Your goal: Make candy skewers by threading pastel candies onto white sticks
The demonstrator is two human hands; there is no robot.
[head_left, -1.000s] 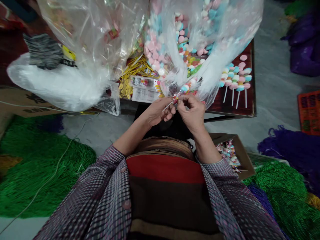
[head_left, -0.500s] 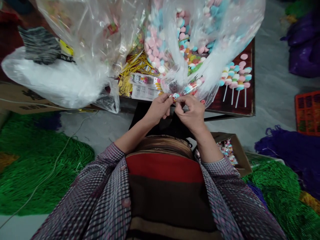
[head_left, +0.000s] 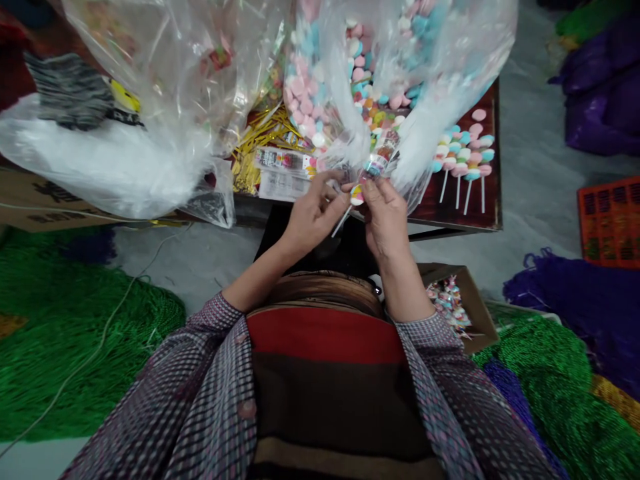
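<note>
A marshmallow lollipop in a clear printed wrapper (head_left: 379, 159) is held between my two hands at the table's front edge. Its white stick (head_left: 341, 221) points down and toward me. My left hand (head_left: 314, 215) pinches near the lower end, by the stick. My right hand (head_left: 386, 215) is closed around the wrapper, just beyond the yellow and white lower part. Fingers hide some of the candy. Left of my hands lies a stack of flat printed wrappers (head_left: 284, 185), with gold twist ties (head_left: 246, 172) beside it.
Big clear bags of pink, blue and white marshmallows (head_left: 305, 100) stand at the back. Unwrapped marshmallow sticks (head_left: 465, 155) lie at the table's right. A cardboard box (head_left: 483, 313) of wrapped candies sits below. Green stringy bundles (head_left: 90, 333) and an orange crate (head_left: 610, 223) are on the floor.
My hands have turned the lollipop, so its stick now shows toward me and the wrapped candy points away. My right hand has closed around the wrapper. The view has shifted slightly.
</note>
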